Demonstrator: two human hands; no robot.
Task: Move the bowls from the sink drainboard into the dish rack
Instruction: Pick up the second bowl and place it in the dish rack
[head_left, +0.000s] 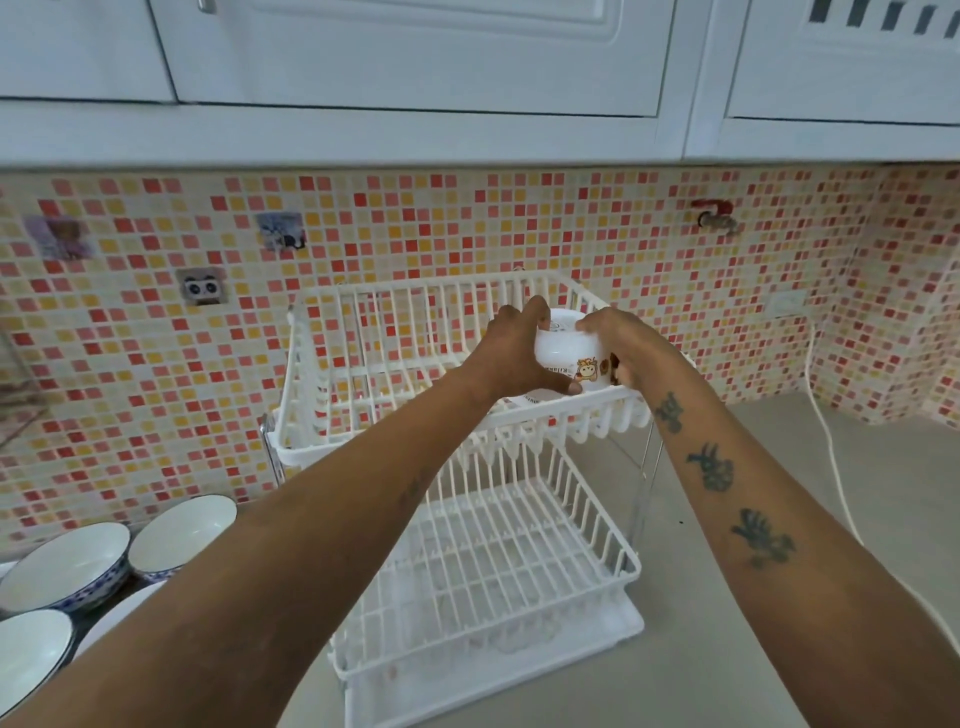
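A white two-tier wire dish rack (395, 332) stands on the counter against the mosaic wall. Over the right side of its upper tier I hold a small white bowl (563, 353) with a cartoon print, turned upside down. My left hand (511, 348) grips its left side and my right hand (618, 345) grips its right side. At the lower left, three white bowls with blue patterned outsides sit together: one (65, 564), a second (182, 530) behind it, and a third (28, 660) at the frame edge. My left forearm hides part of that area.
The rack's lower tier (498, 561) holds nothing that I can make out, and a white drip tray (618, 631) lies under it. A white cord (831, 457) runs down the wall and along the grey counter (727, 623) on the right. White cabinets hang overhead.
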